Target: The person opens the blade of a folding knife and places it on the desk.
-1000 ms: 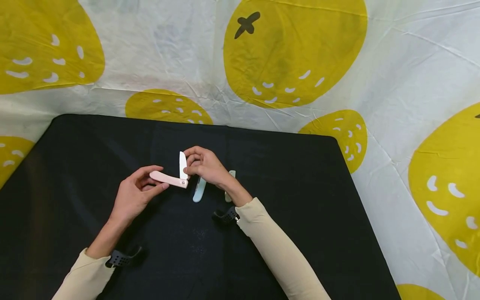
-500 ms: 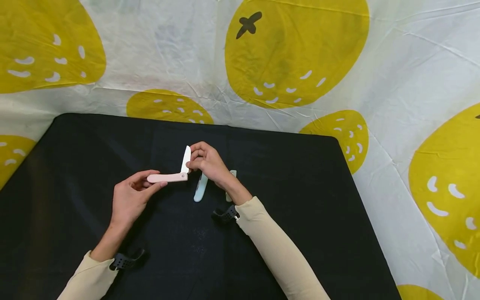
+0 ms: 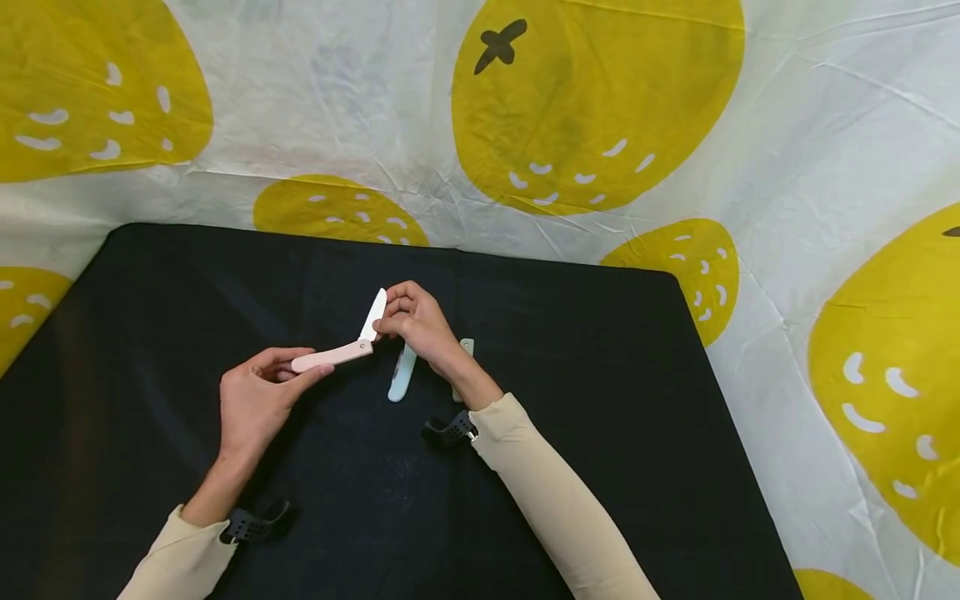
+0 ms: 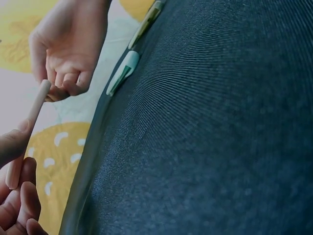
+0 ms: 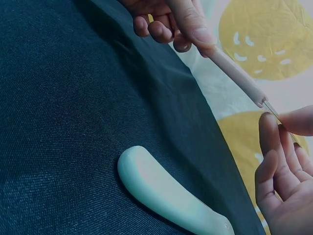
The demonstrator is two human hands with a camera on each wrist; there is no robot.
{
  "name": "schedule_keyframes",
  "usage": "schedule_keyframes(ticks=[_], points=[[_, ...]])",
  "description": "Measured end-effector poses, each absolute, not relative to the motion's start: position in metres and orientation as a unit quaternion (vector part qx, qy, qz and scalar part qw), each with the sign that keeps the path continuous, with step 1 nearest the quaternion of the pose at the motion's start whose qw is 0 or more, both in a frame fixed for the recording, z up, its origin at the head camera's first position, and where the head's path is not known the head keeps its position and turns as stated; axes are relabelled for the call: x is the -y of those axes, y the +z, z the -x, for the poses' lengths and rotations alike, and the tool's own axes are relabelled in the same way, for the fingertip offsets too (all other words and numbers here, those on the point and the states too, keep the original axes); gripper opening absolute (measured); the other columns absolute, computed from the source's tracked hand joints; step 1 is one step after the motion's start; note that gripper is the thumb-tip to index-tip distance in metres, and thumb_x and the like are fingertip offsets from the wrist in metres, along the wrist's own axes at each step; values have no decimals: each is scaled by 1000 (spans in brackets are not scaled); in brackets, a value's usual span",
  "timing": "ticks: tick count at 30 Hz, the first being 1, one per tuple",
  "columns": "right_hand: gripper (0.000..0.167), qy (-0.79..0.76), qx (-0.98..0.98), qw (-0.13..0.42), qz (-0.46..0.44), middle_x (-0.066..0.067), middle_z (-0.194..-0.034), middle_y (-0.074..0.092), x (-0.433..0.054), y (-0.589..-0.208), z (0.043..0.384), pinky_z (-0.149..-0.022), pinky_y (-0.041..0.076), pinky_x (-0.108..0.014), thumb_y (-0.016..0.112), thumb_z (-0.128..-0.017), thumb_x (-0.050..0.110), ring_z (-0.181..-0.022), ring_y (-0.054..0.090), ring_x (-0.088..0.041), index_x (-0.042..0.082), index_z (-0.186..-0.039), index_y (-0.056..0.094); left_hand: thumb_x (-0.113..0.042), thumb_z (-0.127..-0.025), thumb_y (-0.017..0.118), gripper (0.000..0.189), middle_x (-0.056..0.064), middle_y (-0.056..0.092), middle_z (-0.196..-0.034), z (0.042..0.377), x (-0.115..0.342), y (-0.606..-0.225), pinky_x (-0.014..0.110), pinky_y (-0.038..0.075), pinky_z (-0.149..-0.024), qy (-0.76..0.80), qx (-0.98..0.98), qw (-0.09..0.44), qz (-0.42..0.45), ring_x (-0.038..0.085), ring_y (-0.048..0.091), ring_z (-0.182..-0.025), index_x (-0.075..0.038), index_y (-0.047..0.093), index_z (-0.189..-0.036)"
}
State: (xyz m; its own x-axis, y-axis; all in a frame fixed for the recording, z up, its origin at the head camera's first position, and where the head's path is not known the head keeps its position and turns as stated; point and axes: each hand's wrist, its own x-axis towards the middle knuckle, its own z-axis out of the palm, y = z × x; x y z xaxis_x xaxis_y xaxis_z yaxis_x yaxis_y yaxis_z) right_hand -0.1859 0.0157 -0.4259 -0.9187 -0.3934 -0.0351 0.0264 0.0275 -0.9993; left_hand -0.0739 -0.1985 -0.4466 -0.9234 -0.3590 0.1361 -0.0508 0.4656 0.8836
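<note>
A pink folding knife (image 3: 332, 357) is held in the air over the table, its white blade (image 3: 372, 315) swung partway out at a wide angle. My left hand (image 3: 255, 404) pinches the handle near its rear end between thumb and fingers. With thumb and fingertips my right hand (image 3: 427, 329) pinches the flat of the blade. The right wrist view shows the handle (image 5: 237, 78) edge-on, with the thin blade running between the right fingers. A light blue folding knife (image 3: 402, 375) lies below the right hand. Behind the right wrist, a pale green folding knife (image 3: 468, 346) is partly hidden.
A black cloth (image 3: 600, 417) covers the table. Its far edge meets a white backdrop (image 3: 360, 108) printed with yellow fruit. Dark straps (image 3: 448, 427) sit at both wrists by the sleeves.
The blade has swung from roughly upright to a wider angle from the handle. The handle's left end has dropped and its pivot end has risen, and the right hand has moved slightly up and right.
</note>
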Motion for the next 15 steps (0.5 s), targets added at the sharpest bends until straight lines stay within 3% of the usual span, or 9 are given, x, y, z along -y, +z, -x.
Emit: schedule_keyframes(ticks=[5, 15], points=[[31, -699, -689, 148, 123, 4, -77, 63, -13, -427, 186, -70, 50, -21, 70, -88, -7, -66, 68, -15, 3, -112, 53, -25, -75, 96, 32, -32, 67, -77, 73, 199, -450, 11, 45, -61, -503, 836, 176, -132, -4, 61, -66, -12, 83, -101], [32, -734, -661, 118, 102, 4, -77, 62, -5, -428, 183, -64, 49, -21, 69, -88, -9, -60, 64, -7, 4, -110, 49, -23, -74, 97, 29, -31, 66, -72, 76, 198, -453, 12, 43, -58, -530, 806, 216, -153, -4, 58, -63, -12, 84, -98]])
